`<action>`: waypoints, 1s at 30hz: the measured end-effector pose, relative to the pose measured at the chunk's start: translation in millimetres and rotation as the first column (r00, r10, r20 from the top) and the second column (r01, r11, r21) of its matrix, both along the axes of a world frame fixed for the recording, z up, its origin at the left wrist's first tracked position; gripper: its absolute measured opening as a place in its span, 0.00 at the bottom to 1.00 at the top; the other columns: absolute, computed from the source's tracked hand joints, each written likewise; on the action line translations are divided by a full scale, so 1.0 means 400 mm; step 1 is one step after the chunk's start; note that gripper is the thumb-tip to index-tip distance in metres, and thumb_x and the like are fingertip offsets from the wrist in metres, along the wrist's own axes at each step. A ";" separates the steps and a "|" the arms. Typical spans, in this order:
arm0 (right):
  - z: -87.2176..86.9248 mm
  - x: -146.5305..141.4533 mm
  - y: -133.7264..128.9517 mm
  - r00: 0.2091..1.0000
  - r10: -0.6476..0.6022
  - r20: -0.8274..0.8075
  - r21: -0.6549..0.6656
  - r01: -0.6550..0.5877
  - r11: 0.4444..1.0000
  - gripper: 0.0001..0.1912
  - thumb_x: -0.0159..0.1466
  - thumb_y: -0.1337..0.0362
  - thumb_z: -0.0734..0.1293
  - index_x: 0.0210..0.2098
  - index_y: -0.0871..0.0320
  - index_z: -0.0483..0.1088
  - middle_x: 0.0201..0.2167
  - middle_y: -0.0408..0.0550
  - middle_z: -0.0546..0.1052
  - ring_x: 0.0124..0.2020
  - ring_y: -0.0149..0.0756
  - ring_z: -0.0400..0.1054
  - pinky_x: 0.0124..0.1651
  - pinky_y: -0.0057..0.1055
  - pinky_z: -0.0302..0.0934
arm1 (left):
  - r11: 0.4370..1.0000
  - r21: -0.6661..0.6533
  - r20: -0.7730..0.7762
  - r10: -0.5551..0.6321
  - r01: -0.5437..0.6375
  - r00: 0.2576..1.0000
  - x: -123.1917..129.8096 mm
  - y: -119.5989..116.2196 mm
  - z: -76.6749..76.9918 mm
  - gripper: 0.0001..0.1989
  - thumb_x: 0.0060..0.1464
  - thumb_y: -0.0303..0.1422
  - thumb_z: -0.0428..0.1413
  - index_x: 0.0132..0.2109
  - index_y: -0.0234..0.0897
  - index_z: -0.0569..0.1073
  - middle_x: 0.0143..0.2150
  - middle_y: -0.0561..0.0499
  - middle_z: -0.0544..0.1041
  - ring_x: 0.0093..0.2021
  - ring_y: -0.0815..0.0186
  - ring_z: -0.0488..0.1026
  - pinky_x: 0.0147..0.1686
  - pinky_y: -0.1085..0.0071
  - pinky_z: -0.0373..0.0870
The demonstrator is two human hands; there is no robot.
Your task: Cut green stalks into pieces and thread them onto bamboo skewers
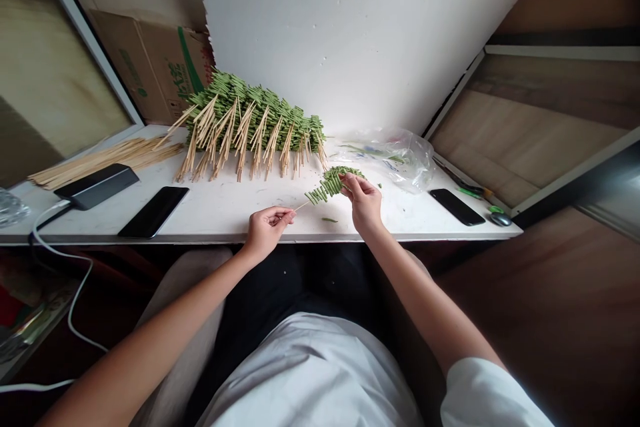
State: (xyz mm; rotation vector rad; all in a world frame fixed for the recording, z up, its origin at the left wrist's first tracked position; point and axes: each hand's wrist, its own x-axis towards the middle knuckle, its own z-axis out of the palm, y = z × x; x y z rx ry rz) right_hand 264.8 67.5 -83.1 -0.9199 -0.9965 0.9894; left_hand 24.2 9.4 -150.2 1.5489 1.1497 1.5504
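My left hand [267, 230] is closed in a pinch on the lower end of a thin wooden skewer [301, 206]. Several short green bean pieces [320, 195] are threaded crosswise along that skewer. At its other end my right hand [363, 200] has thumb and fingers pinched together by the beans; whether they grip a bean piece or the skewer tip is hidden. A small pile of cut green beans [345, 171] lies on the table just behind the right fingers. One loose bean piece [329, 219] rests near the front edge, below the skewer.
Behind, filled bean skewers [255, 113] are stacked high, sticks pointing forward. Bare skewers [110, 157] lie at left, near a black box-shaped device [97, 185] and a phone [154, 212]. At right are a clear plastic bag [407, 157], another phone [457, 207] and a mouse [500, 219].
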 end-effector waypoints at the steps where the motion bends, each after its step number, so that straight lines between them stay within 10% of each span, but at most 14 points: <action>1: -0.005 -0.007 -0.001 1.000 -0.015 -0.022 -0.009 0.015 1.000 0.21 0.55 0.44 0.80 0.38 0.53 0.82 0.46 0.51 0.86 0.55 0.46 0.79 0.53 0.38 0.75 | 1.000 0.002 0.000 0.000 0.000 1.000 0.000 0.000 -0.001 0.16 0.60 0.44 0.68 0.41 0.33 0.85 0.35 0.43 0.86 0.34 0.58 0.85 0.34 0.68 0.81; 12: -0.039 -0.038 0.002 0.990 -0.038 -0.133 -0.101 0.025 0.995 0.26 0.46 0.43 0.84 0.35 0.55 0.81 0.37 0.47 0.84 0.43 0.39 0.78 0.48 0.35 0.75 | 1.000 0.024 0.012 -0.005 0.005 1.000 0.003 -0.002 0.000 0.15 0.60 0.43 0.68 0.41 0.33 0.85 0.34 0.44 0.86 0.33 0.60 0.85 0.34 0.69 0.81; 18: 0.004 0.027 0.014 0.984 0.097 0.149 0.035 -0.103 0.994 0.28 0.58 0.36 0.76 0.42 0.53 0.84 0.48 0.50 0.85 0.50 0.43 0.79 0.49 0.37 0.74 | 1.000 0.018 0.058 0.003 -0.004 0.998 0.001 0.004 0.013 0.16 0.60 0.43 0.68 0.42 0.32 0.84 0.34 0.44 0.85 0.34 0.60 0.84 0.36 0.69 0.81; 20: 0.027 0.069 0.019 0.882 0.223 0.415 0.016 -0.253 0.967 0.27 0.62 0.35 0.72 0.40 0.53 0.85 0.47 0.51 0.86 0.48 0.44 0.79 0.46 0.36 0.73 | 1.000 0.013 0.078 0.013 -0.014 0.997 -0.001 0.006 0.016 0.17 0.59 0.44 0.68 0.42 0.32 0.84 0.34 0.44 0.85 0.34 0.60 0.84 0.36 0.69 0.81; 25: 0.043 0.123 0.016 0.267 0.412 0.871 -0.263 -0.456 0.850 0.13 0.60 0.50 0.79 0.38 0.51 0.87 0.38 0.48 0.87 0.39 0.44 0.78 0.42 0.35 0.68 | 1.000 0.002 0.077 0.020 -0.020 0.997 -0.002 0.007 0.017 0.18 0.59 0.45 0.68 0.42 0.32 0.83 0.34 0.43 0.85 0.34 0.60 0.84 0.36 0.69 0.80; 30: 0.013 0.104 0.013 0.161 0.301 0.940 -0.201 -0.452 0.869 0.05 0.63 0.60 0.76 0.37 0.51 0.86 0.35 0.48 0.85 0.36 0.42 0.75 0.39 0.35 0.66 | 1.000 -0.011 0.062 0.014 -0.013 0.998 -0.002 0.008 0.015 0.18 0.59 0.45 0.68 0.42 0.32 0.84 0.34 0.43 0.85 0.34 0.59 0.84 0.36 0.68 0.80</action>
